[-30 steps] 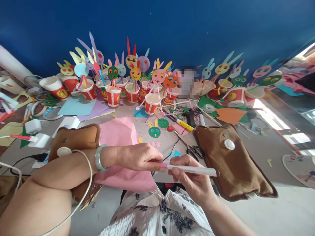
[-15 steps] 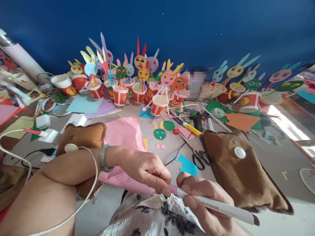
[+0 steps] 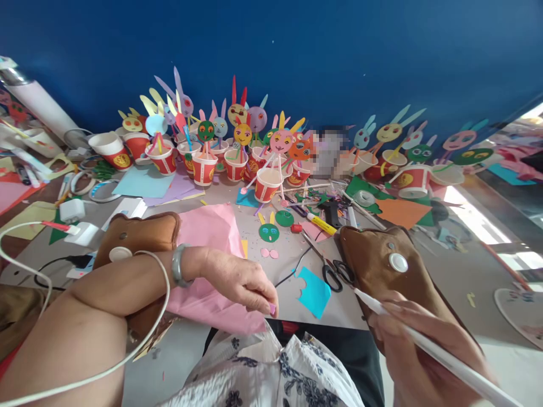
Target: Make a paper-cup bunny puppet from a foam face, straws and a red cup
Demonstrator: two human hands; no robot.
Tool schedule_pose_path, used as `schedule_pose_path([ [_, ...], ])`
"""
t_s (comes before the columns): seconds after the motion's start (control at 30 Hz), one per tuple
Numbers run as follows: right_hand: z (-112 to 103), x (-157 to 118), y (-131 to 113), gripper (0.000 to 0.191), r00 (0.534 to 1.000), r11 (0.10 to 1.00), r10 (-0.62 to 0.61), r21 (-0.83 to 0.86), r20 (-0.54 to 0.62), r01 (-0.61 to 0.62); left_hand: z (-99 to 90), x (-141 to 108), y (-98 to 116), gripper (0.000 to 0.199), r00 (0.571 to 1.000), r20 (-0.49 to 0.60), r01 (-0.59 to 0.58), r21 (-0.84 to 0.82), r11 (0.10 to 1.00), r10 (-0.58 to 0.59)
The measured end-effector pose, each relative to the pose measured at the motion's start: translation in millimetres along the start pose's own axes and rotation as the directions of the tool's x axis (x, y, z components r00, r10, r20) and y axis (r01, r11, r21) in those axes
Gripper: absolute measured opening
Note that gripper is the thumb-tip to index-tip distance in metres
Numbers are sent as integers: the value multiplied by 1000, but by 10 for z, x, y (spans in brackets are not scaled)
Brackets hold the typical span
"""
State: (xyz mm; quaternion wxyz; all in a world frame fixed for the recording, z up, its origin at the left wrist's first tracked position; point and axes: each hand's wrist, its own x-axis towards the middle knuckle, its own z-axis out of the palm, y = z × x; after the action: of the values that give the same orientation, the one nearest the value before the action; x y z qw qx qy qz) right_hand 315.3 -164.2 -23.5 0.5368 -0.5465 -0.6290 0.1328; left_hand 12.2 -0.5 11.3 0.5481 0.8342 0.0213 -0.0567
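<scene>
My left hand [image 3: 244,282] is closed at the table's front edge, with a pinkish-purple marker cap [image 3: 272,308] pinched in its fingers. At the right, my right hand [image 3: 418,345] grips a white marker pen [image 3: 449,362], its uncapped tip pointing up and left above the brown pouch. Between the hands lie a blue paper scrap [image 3: 316,293] with bites cut from it and black-handled scissors [image 3: 331,274]. Farther back sit a green paper rabbit face [image 3: 268,232] with yellow ears, two joined pink paper pieces [image 3: 268,254] and a green paper disc [image 3: 284,218].
Red-and-white paper cups [image 3: 268,185] with paper rabbit figures line the blue wall [image 3: 271,51]. Brown plush pouches [image 3: 382,249] lie either side of the pink paper sheet [image 3: 212,226] and scraps. A white cable [image 3: 163,316] crosses my left forearm.
The marker has come out of its cap. My right hand has carried the pen off to the right, while my left hand keeps the cap and has shifted slightly left and up.
</scene>
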Motion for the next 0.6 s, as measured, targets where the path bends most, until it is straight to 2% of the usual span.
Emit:
schedule_pose_path([
  [0.07,344,265,-140,21,999,998,-45,-50,-20,44,-5,-6,28,21,999,-34,9,77,997,-6],
  [0.1,475,365,-200,21,996,993,-84,-80,25,86,-5,-9,42,20,998,-55,31,128,991,-24],
  [0.2,705,529,-293,22,970,965,-202,-140,134,220,2,-8,62,12,979,-170,159,326,932,-108],
  [0.27,788,573,-284,22,955,949,-239,-166,178,268,4,-6,34,19,954,-281,240,500,832,-107],
  [0.37,909,625,-225,18,949,946,-226,-182,221,267,4,-50,-74,32,913,-405,348,731,587,-37],
  [0.47,1026,675,-170,12,953,946,-197,-210,230,246,29,-178,-204,26,881,-473,436,810,391,-3],
  [0.57,1105,708,-133,10,953,941,-204,-222,226,254,104,-310,-264,23,850,-525,493,815,304,31],
  [0.6,1124,714,-122,9,953,942,-201,-223,227,251,136,-337,-259,22,853,-521,489,822,292,36],
])
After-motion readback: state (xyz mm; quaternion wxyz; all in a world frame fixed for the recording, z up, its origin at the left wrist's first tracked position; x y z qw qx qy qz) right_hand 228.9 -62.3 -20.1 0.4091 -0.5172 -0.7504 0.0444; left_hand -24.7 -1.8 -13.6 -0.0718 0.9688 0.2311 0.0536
